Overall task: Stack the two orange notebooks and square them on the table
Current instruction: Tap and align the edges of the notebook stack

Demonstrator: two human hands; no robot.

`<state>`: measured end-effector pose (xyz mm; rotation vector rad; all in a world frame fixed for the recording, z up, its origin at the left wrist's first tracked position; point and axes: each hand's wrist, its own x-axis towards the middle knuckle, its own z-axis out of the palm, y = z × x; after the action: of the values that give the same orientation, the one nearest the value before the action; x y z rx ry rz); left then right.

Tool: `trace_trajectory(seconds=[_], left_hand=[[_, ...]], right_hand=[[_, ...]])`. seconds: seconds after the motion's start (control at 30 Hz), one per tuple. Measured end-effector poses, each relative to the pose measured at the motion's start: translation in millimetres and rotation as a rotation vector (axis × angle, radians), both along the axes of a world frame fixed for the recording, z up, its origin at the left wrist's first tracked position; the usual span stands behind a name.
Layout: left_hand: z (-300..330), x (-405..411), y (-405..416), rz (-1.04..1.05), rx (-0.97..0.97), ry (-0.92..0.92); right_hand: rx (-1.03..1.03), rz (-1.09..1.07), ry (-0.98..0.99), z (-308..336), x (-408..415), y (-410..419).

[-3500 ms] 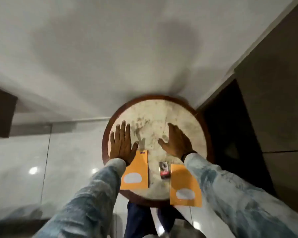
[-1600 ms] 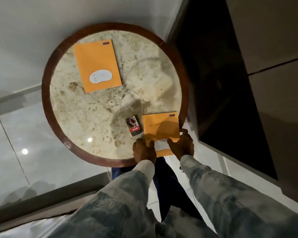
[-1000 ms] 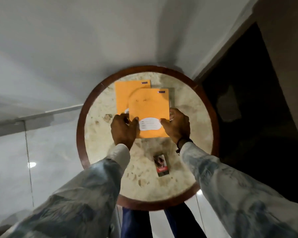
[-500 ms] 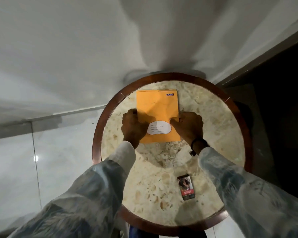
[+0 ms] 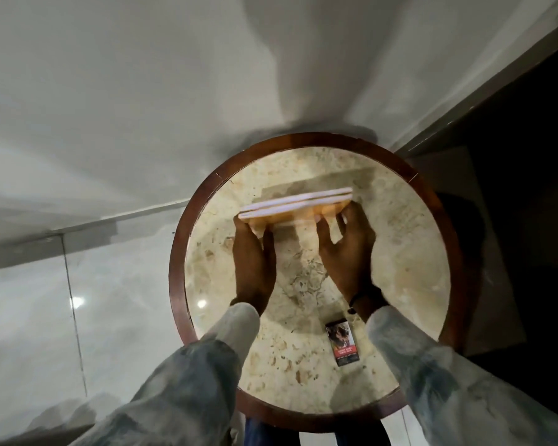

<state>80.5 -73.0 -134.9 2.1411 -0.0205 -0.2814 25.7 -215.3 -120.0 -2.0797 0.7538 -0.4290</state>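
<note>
Both hands are holding the two notebooks point(image 5: 295, 204) together, raised on edge over the far half of the desk point(image 5: 409, 252), probably so the edges can be tapped level against the marble. The left hand point(image 5: 253, 265) is gripping the stack's left end, the right hand point(image 5: 347, 252) is clasping its right end, fingers wrapped underneath. The page edges are facing up, nearly aligned. A small card point(image 5: 342, 342) is lying near the right sleeve, well apart from the stack.

Round marble table point(image 5: 400, 252), wooden rim, on glossy pale floor tiles point(image 5: 29, 317), beside dark cabinet point(image 5: 512, 188).
</note>
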Motion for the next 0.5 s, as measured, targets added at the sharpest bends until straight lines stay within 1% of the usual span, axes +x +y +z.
trace_trajectory(seconds=[0.03,0.13,0.2,0.3,0.37,0.43,0.5], left_hand=[[-1,-4,-1,0.008,-0.003,0.015],[-3,-1,-1,-0.033,-0.006,-0.023],[-4,4,2,-0.065,0.015,-0.011],[-4,15,4,-0.017,0.093,0.092],[-7,25,2,0.006,0.153,0.159],[-9,33,-2,0.004,0.194,0.223],[-11,38,-4,-0.006,0.280,0.229]], right_hand=[[-0.004,0.007,0.027,-2,-4,2],[0.003,0.012,0.081,3,-1,1],[0.018,0.017,0.183,6,6,-5],[0.060,0.016,0.402,5,22,-12],[0.098,0.020,0.506,1,35,-15],[0.129,0.032,0.550,-6,45,-17],[0.136,0.036,0.559,-10,51,-19]])
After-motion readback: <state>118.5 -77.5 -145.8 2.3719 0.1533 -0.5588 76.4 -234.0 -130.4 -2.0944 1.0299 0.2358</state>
